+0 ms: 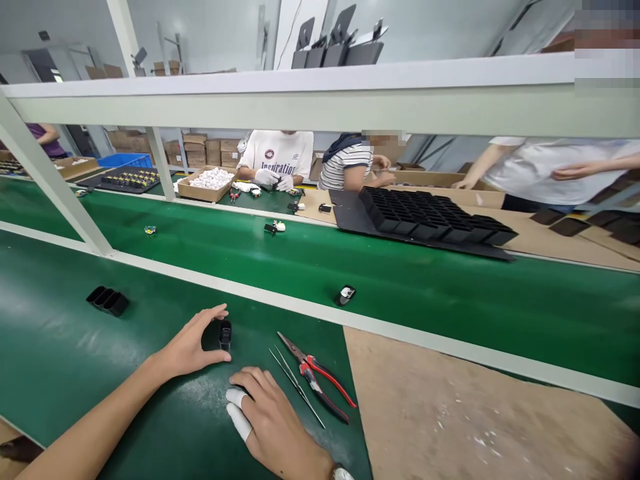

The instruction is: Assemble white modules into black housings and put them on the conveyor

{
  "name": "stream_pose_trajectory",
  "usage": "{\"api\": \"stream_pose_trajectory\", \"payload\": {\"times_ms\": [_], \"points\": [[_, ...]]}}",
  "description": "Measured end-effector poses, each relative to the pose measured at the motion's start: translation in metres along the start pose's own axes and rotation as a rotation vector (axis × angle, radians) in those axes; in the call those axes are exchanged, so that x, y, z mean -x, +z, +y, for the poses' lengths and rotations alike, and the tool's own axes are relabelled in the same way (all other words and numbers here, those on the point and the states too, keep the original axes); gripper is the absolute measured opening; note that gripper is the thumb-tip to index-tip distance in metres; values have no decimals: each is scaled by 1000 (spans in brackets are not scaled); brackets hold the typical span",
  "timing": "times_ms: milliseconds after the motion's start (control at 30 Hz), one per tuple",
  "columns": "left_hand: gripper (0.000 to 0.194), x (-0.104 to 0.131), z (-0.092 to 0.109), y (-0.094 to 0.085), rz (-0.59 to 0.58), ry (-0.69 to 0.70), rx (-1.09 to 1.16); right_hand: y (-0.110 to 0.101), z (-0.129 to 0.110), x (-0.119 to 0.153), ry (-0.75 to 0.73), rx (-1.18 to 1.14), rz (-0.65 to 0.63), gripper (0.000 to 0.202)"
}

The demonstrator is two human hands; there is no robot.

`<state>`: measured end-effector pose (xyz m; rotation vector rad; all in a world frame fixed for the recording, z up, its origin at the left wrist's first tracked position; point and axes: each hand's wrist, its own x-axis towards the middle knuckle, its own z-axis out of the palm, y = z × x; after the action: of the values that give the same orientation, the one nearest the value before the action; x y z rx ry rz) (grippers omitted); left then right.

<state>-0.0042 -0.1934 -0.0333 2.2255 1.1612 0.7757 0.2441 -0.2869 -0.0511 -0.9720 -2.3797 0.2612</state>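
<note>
Black plastic casing (225, 331) sits left of the needle-nose pliers (305, 365), my left hand (187, 343) around it, fingers spread; on my feed I can't tell whether my right hand (277, 415), near their handles, pinches anything.

Single view, taken from head height above the near side of the workbench (165, 287), facing forward and angled down. Left hand (193, 343) and right hand (270, 410) lie close to the lens, in the lower part, left of centre to about the middle. The green belt (450, 280) crosses the mid-distance, sloping down toward the right. A pale beam (320, 100) spans the upper part, partly blocking the line of sight to co-workers (277, 157) opposite. Background coverage extends to the far wall (200, 27).
</note>
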Motion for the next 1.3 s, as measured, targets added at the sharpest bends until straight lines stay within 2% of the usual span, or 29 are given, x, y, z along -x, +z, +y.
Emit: {"api": "stream_pose_trajectory", "payload": {"times_ms": [200, 333, 433, 500, 600, 733, 900, 1100, 1233, 1300], "points": [[85, 3, 6, 1, -37, 50, 95, 1, 1, 1, -6, -22, 22, 26], [84, 4, 9, 6, 3, 96, 133, 11, 9, 3, -45, -21, 42, 29], [81, 4, 9, 8, 38, 91, 79, 24, 17, 4, -109, 28, 163, 23], [72, 4, 9, 8, 55, 86, 11, 30, 21, 6, -140, 59, 207, 21], [59, 4, 9, 7, 46, 70, -75, 32, 25, 10, -117, 74, 109, 20], [70, 5, 13, 5, -19, 33, -74, 33, 28, 17, -79, 89, 64, 27], [60, 5, 12, 6, -43, 50, -61, 36, 31, 19, -49, 69, 42, 37], [65, 6, 9, 7, -11, 109, -120, 17, 39, 14, -95, 88, -13, 49], [83, 5, 7, -3, 9, 175, -47, 10, 39, 10, -149, 231, 53, 36], [80, 3, 4, -10, 46, 164, -3, 10, 35, 7, -168, 263, 98, 28]]}}
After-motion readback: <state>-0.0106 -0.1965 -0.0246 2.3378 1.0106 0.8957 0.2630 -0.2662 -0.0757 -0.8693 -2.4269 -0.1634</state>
